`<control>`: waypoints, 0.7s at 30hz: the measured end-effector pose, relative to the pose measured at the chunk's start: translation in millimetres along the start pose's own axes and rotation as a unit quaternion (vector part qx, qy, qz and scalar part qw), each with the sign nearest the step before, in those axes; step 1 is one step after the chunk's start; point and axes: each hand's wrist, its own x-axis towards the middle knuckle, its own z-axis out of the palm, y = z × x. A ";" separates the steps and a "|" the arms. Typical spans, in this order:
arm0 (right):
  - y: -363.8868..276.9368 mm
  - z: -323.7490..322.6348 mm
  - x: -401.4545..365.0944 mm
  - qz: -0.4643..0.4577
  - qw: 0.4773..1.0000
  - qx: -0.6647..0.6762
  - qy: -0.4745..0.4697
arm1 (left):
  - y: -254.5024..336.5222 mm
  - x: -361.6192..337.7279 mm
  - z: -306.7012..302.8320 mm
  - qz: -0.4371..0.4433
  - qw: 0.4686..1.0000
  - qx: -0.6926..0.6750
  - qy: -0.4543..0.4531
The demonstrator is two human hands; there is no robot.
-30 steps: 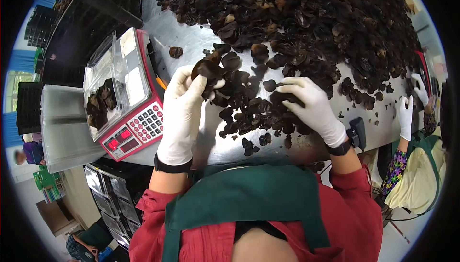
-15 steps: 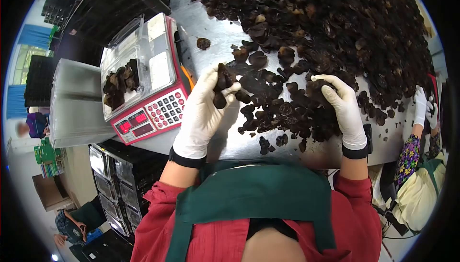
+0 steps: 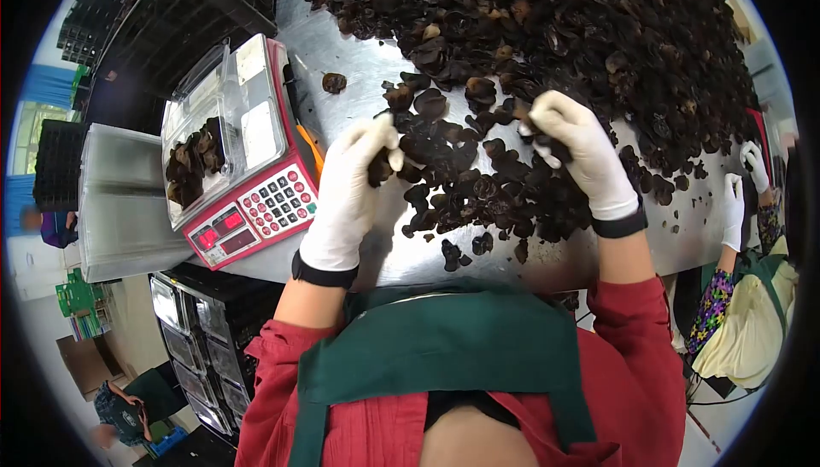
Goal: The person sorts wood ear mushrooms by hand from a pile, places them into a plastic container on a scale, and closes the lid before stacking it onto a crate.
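My left hand (image 3: 343, 189), in a white glove, is closed around a dark wood ear mushroom (image 3: 379, 170) over the left side of the loose pieces. The fingers hide most of that piece. Further right, my gloved right hand (image 3: 579, 147) has its fingers curled on another wood ear mushroom (image 3: 540, 137), at the near edge of the big heap. Between and below the hands lies a scatter of wood ear mushrooms (image 3: 483, 198) on the steel table (image 3: 376, 258).
A large wood ear heap (image 3: 547, 32) covers the table's far side. To the left, a red digital scale (image 3: 248, 219) carries an open clear box (image 3: 196, 160) with several mushrooms. Stacked clear containers (image 3: 128, 202) stand beside it. A co-worker's gloved hands (image 3: 735, 202) are at the right.
My right hand has moved up and left, its fingers now curled on a piece. My left hand has tightened, covering more of its mushroom. The whole view has shifted slightly.
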 end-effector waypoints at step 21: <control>-24.2 -9.6 -28.3 0.027 0.967 -0.239 0.085 | -33.8 83.2 70.0 0.341 0.708 0.618 -0.030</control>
